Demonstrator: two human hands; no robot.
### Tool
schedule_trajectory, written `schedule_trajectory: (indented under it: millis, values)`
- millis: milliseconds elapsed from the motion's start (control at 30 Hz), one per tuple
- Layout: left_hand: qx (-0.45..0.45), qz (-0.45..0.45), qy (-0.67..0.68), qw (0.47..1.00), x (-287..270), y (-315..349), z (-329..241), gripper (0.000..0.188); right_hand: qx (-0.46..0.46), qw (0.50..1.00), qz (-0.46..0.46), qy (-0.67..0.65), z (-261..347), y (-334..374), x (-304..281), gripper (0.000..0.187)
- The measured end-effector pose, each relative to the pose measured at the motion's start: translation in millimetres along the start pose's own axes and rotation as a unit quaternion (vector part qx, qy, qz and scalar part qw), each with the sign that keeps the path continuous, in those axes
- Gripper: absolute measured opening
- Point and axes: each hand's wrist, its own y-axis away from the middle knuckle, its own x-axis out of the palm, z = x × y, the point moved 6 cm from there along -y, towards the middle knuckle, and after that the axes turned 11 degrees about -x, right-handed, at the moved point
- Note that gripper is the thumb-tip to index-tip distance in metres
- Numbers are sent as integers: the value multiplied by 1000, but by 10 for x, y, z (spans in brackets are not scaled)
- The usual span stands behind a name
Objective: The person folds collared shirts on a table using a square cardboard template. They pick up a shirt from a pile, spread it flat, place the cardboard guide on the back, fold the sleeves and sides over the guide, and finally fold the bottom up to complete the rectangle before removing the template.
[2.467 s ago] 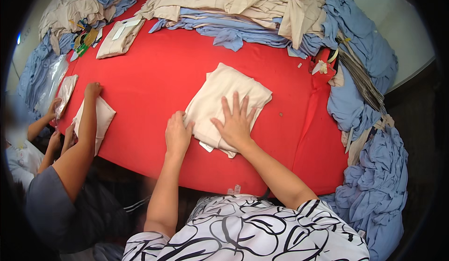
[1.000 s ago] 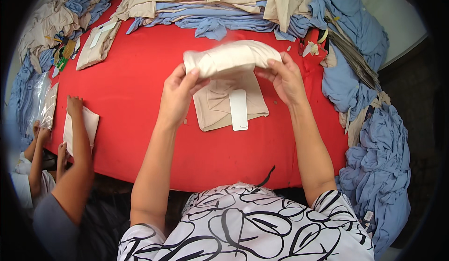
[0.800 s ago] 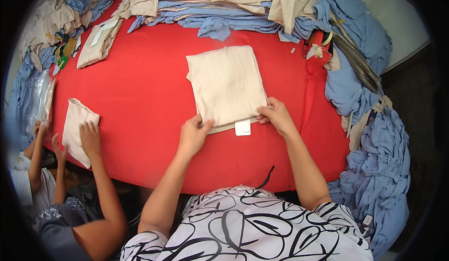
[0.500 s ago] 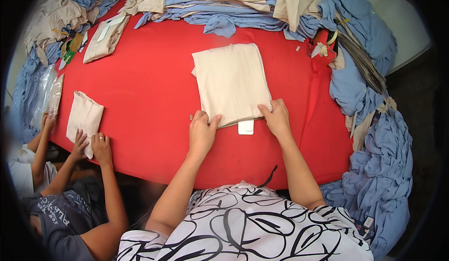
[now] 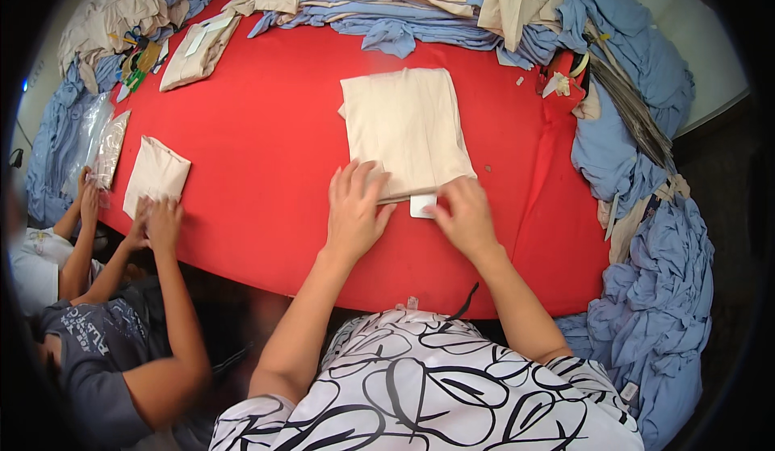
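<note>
A folded beige garment point(image 5: 408, 132) lies flat in front of me on the red cloth, with a white tag point(image 5: 421, 205) sticking out from its near edge. My left hand point(image 5: 355, 213) rests at the garment's near left corner, fingers stretched out and spread over the fabric. At the near right corner, my right hand point(image 5: 466, 218) has bent fingers, with the thumb and fingertips closed at the right edge of the tag.
The table has a red cover point(image 5: 266, 152). Stacked beige and blue garments point(image 5: 379, 15) line the far side; heaped blue garments point(image 5: 654, 289) lie right. Leftward, a co-worker's hands point(image 5: 157, 221) touch another folded beige garment point(image 5: 157, 176). Scissors and clear plastic bags lie beyond.
Both my hands have let go of the garment's near corners. My left hand has opened out over the fabric, and my right hand has moved left to the tag.
</note>
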Motion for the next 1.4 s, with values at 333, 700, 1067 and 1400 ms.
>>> schedule_trajectory:
  millis: [333, 700, 1067, 1400]
  values:
    - [73, 81, -40, 993, 304, -83, 235, 41, -314, 935, -6, 167, 49, 87, 243, 36]
    - [147, 79, -68, 984, 267, -84, 223, 45, -137, 980, -27, 139, 180, -141, 274, 28]
    - [103, 56, -69, 991, 330, -16, 256, 37, -218, 970, 34, 99, 145, 377, -201, 14]
    - [65, 44, 4, 997, -17, 64, 435, 33, -35, 991, -33, -126, -473, 277, -227, 47]
